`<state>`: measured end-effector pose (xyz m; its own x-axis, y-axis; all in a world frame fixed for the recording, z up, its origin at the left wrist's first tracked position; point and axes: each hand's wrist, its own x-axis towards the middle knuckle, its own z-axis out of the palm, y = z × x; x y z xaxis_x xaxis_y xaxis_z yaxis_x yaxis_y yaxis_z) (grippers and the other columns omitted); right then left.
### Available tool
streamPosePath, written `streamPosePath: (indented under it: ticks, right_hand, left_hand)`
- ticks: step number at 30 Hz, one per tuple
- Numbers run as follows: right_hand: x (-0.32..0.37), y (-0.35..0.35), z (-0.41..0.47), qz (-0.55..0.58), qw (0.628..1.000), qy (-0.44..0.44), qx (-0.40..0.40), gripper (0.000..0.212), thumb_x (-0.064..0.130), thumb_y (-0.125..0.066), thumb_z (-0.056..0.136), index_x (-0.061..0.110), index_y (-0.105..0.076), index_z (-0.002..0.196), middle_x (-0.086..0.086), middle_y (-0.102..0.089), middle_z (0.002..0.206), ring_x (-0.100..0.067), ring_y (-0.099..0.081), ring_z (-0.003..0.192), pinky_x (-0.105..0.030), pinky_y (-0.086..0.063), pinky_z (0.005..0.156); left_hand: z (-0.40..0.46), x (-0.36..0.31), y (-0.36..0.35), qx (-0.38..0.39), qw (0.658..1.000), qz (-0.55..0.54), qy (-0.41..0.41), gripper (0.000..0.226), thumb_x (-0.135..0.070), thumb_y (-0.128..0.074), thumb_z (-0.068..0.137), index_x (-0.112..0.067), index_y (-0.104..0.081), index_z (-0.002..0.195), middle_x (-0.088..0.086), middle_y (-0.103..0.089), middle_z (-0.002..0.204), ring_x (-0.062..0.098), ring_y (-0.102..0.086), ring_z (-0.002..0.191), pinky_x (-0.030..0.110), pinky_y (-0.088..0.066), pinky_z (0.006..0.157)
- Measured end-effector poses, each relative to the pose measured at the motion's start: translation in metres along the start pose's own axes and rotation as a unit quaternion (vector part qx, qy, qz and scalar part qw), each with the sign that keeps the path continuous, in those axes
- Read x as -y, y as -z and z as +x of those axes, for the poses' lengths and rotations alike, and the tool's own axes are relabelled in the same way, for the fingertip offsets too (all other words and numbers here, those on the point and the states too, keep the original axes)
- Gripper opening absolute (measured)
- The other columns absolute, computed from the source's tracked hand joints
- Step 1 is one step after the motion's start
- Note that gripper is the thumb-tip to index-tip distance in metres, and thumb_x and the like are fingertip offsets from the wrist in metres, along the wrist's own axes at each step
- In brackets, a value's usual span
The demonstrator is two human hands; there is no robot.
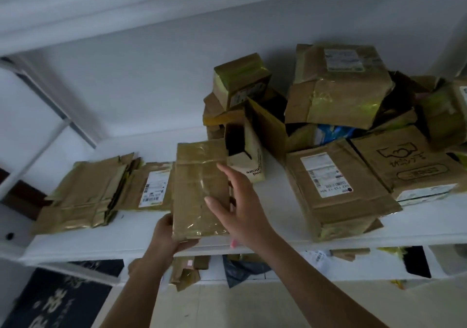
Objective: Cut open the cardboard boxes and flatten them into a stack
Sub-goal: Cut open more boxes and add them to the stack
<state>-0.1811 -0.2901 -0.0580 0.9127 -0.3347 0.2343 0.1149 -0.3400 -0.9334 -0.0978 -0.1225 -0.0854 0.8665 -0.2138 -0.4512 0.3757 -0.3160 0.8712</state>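
the flattened brown taped cardboard box (201,191) is lying over the white shelf's (278,201) front edge, long axis running away from the person. the left hand (168,236) is gripping its near end from below; the right hand (240,201) is resting spread fingers along its right edge. the flat stack of brown cardboard (86,196) is sitting leftward, nearer the left hand. a pink object (233,243) under the right palm is too hidden to identify.

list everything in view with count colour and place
flattened brown taped cardboard box: one, brown, held over the table's front edge
stack of flattened brown cardboard boxes: one stack, brown, table left
pile of unflattened brown cardboard boxes: several, brown, table right and back
open white carton: one, white with dark print, table centre
white table: one, white
cardboard scraps: a few, brown, under the table
dark patterned mat: one, black, floor left
left hand: grips the flattened box's bottom corner
right hand: fingers straight, against the box face
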Motion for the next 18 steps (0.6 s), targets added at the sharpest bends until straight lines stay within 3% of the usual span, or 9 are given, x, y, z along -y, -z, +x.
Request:
streamPosePath:
  ticks: [4,6,8,9,10,12,15,16,18]
  right_hand:
    - [-0.006,-0.031,0.014,-0.006,0.998,0.006,0.062,0.053,0.027,-0.055,0.099,0.028,-0.036,0.149,0.004,-0.042,0.149,-0.004,-0.039,0.134,-0.024,-0.037,0.111]
    - [-0.013,-0.040,0.018,-0.016,0.998,-0.006,0.067,0.051,0.026,-0.052,0.101,0.027,-0.036,0.149,0.007,-0.041,0.151,0.004,-0.034,0.133,-0.009,-0.028,0.109]
    - [-0.021,-0.045,0.018,-0.027,0.996,-0.025,0.077,0.050,0.026,-0.050,0.102,0.026,-0.036,0.150,0.008,-0.041,0.151,0.010,-0.032,0.128,-0.004,-0.027,0.105]
    - [-0.024,-0.047,0.018,-0.031,0.996,-0.032,0.081,0.050,0.026,-0.050,0.102,0.025,-0.037,0.149,0.007,-0.042,0.150,0.011,-0.033,0.125,-0.007,-0.030,0.105]
    - [-0.027,-0.049,0.018,-0.036,0.995,-0.038,0.084,0.049,0.026,-0.051,0.102,0.024,-0.038,0.149,0.006,-0.043,0.149,0.010,-0.034,0.124,-0.010,-0.032,0.107]
    - [-0.031,-0.050,0.019,-0.041,0.995,-0.047,0.084,0.049,0.025,-0.050,0.102,0.024,-0.038,0.149,0.003,-0.044,0.149,0.004,-0.037,0.128,-0.016,-0.033,0.109]
    - [-0.032,-0.047,0.022,-0.047,0.994,-0.060,0.083,0.050,0.024,-0.051,0.102,0.025,-0.037,0.149,0.002,-0.046,0.147,-0.004,-0.042,0.132,-0.022,-0.039,0.109]
    - [-0.032,-0.045,0.023,-0.054,0.993,-0.062,0.081,0.050,0.024,-0.052,0.101,0.026,-0.038,0.149,0.003,-0.048,0.146,-0.001,-0.044,0.128,-0.017,-0.041,0.105]
    - [-0.034,-0.039,0.023,-0.076,0.992,-0.069,0.073,0.047,0.024,-0.052,0.101,0.028,-0.042,0.147,0.008,-0.052,0.140,0.016,-0.047,0.106,-0.003,-0.040,0.087]
  left_hand:
    - [0.008,0.029,0.018,-0.069,0.995,0.029,0.070,0.023,-0.003,-0.065,0.088,0.006,-0.062,0.108,0.024,-0.072,0.087,0.031,-0.072,0.072,0.036,-0.058,0.059]
    - [0.011,0.036,0.019,-0.091,0.992,0.058,0.068,0.048,-0.004,-0.073,0.078,0.005,-0.056,0.122,0.023,-0.068,0.103,0.031,-0.068,0.086,0.048,-0.059,0.074]
    - [0.009,0.037,0.018,-0.120,0.989,0.082,0.016,0.075,-0.001,-0.075,0.080,-0.010,-0.037,0.144,0.009,-0.050,0.128,0.029,-0.055,0.113,0.050,-0.051,0.094]
    - [0.007,0.035,0.017,-0.123,0.988,0.094,-0.018,0.071,-0.002,-0.070,0.086,-0.019,-0.036,0.146,0.002,-0.045,0.133,0.025,-0.051,0.120,0.046,-0.048,0.097]
    - [0.007,0.032,0.016,-0.113,0.989,0.085,-0.041,0.053,-0.007,-0.063,0.093,-0.026,-0.046,0.139,0.000,-0.050,0.133,0.023,-0.052,0.121,0.041,-0.048,0.097]
    - [0.005,0.023,0.015,-0.065,0.997,0.017,-0.028,0.023,-0.025,-0.047,0.102,-0.030,-0.065,0.116,0.002,-0.069,0.118,0.025,-0.065,0.109,0.040,-0.054,0.091]
    - [0.004,0.011,0.015,-0.026,0.997,-0.073,0.004,0.041,-0.061,-0.043,0.096,-0.031,-0.066,0.111,-0.003,-0.074,0.105,0.025,-0.073,0.094,0.044,-0.061,0.078]
    - [0.004,0.008,0.013,-0.018,0.997,-0.074,-0.001,0.041,-0.066,-0.047,0.092,-0.033,-0.064,0.110,-0.005,-0.073,0.103,0.023,-0.073,0.090,0.042,-0.062,0.072]
    - [0.006,0.006,0.010,-0.016,0.998,-0.053,-0.013,0.029,-0.057,-0.061,0.088,-0.034,-0.061,0.107,-0.004,-0.072,0.103,0.020,-0.074,0.085,0.034,-0.060,0.060]
